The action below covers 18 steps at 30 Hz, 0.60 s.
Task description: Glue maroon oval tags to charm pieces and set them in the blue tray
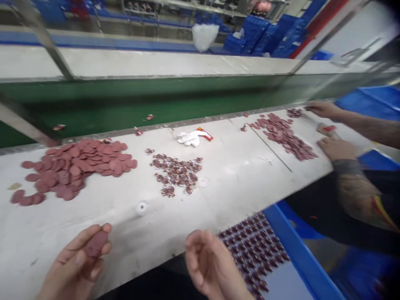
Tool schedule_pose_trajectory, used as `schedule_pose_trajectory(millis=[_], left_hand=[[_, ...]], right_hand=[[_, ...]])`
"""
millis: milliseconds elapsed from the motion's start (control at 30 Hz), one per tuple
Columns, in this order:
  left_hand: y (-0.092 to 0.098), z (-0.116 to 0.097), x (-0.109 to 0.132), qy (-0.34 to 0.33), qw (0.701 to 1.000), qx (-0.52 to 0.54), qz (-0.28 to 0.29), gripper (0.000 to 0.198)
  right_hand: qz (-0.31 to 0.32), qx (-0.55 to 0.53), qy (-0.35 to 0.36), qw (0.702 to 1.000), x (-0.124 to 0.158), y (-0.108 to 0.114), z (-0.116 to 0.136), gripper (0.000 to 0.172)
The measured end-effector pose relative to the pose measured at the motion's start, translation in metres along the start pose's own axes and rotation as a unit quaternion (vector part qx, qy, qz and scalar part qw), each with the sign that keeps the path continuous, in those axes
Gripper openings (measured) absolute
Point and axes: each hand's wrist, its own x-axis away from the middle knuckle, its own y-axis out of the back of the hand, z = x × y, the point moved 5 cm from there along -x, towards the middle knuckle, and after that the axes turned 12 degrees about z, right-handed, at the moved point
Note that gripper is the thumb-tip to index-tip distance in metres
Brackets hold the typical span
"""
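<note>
My left hand (75, 262) is at the bottom left, over the white work table (103, 216). A flat maroon disc (96, 243) lies between its thumb and fingers. My right hand (209, 266) is curled at the table's near edge, with nothing showing in it, close to a blue crate (300, 258) lined with rows of small maroon-and-white packets (254, 254). A large spread of maroon discs (71, 166) lies ahead on the left. Beside it sits a heap of smaller crumpled pieces (176, 173). Another disc spread (283, 135) lies farther right.
A co-worker's two hands (328, 129) work at the table's far right end. A white glove (189, 138) and a red packet (204, 134) lie on the table. Beyond it runs a green belt (125, 110), with stacked blue crates (259, 37) and a white bag (204, 36) behind.
</note>
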Motion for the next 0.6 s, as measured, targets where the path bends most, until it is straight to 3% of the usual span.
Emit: schedule_pose_trajectory(millis=[100,200,300,400,500,600], left_hand=[[-0.003,-0.002,0.007,-0.011,0.999,0.037,-0.029,0.050],[-0.001,-0.002,0.012,-0.026,0.997,0.070,-0.008,0.046],[-0.005,0.001,0.014,-0.021,0.994,0.095,0.051,0.040],[-0.014,0.004,0.014,-0.007,0.988,0.121,0.101,0.037],[-0.024,0.007,0.013,0.011,0.981,0.139,0.136,0.036],[-0.036,0.011,0.013,0.024,0.970,0.152,0.188,0.035]], right_hand=[[0.160,-0.121,-0.104,0.974,-0.037,-0.058,-0.027,0.087],[0.215,-0.205,-0.124,0.947,-0.067,-0.087,-0.035,0.093],[0.222,-0.259,-0.106,0.934,-0.091,-0.103,-0.029,0.073],[0.220,-0.275,-0.090,0.932,-0.097,-0.114,-0.015,0.048],[0.199,-0.241,-0.045,0.949,-0.080,-0.116,0.003,0.043],[0.158,-0.130,0.077,0.976,-0.051,-0.113,0.024,0.043]])
